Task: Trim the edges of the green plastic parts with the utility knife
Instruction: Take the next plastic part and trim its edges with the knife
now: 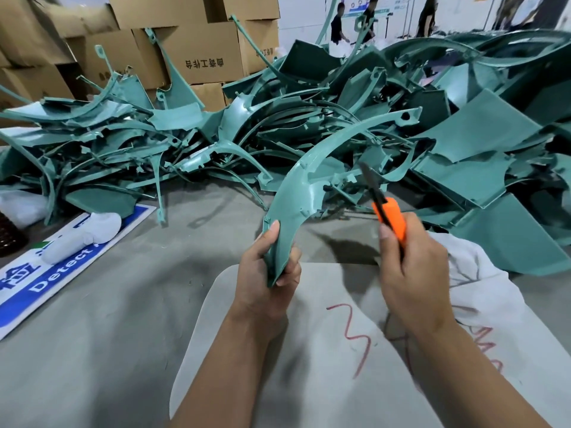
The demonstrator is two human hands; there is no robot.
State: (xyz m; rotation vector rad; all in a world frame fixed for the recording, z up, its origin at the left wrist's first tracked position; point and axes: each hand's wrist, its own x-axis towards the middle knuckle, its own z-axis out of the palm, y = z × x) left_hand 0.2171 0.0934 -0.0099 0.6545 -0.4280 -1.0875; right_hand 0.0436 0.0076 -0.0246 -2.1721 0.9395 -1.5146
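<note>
Left hand [268, 274] grips curved green plastic part [304, 180]; right hand [411, 273] grips orange utility knife [390, 216] beside it.

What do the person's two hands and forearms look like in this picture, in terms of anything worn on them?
Both are bare. The left hand and the right hand wear no gloves, and no rings, watch or bracelet show. No sleeves reach the forearms as far as the picture's bottom edge. The fingernails are short and unpainted.
</note>
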